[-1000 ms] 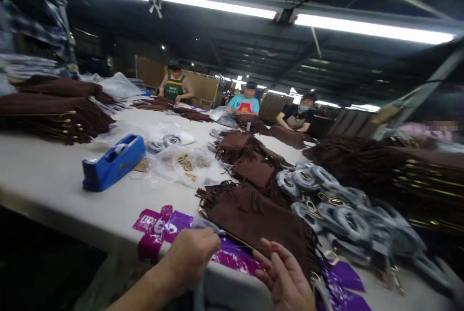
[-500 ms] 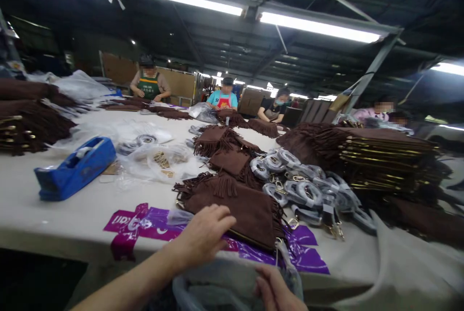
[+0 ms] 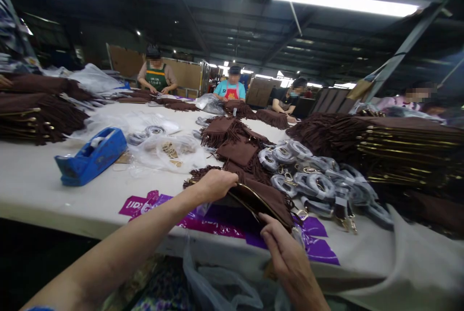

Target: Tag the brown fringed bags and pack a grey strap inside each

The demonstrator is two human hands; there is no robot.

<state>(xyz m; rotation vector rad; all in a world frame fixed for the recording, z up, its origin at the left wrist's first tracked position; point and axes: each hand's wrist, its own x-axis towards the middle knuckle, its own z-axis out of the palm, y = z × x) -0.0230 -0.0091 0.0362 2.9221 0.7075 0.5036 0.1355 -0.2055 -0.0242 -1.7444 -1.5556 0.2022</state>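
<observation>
A brown fringed bag (image 3: 270, 197) lies at the table's front edge, its gold zipper opening gaping toward me. My left hand (image 3: 217, 185) is closed on the upper edge of that opening. At the lower edge, my right hand (image 3: 281, 238) has its fingertips pressed against the bag. Purple and magenta printed tape (image 3: 217, 226) shows on the table under and beside the bag. More brown bags (image 3: 237, 154) lie just behind it. Wrapped straps (image 3: 315, 185) with gold clasps are heaped to its right.
A blue tape dispenser (image 3: 92, 156) stands at the left, near clear plastic bags (image 3: 170, 151). Brown bags are stacked at far left (image 3: 39, 112) and right (image 3: 409, 151). A translucent bag (image 3: 221, 282) hangs below the front edge. Several people work behind the table.
My left hand has moved up and taken hold of the bag's edge. My right hand has risen from below the table edge to the bag. The bag's opening is now spread apart.
</observation>
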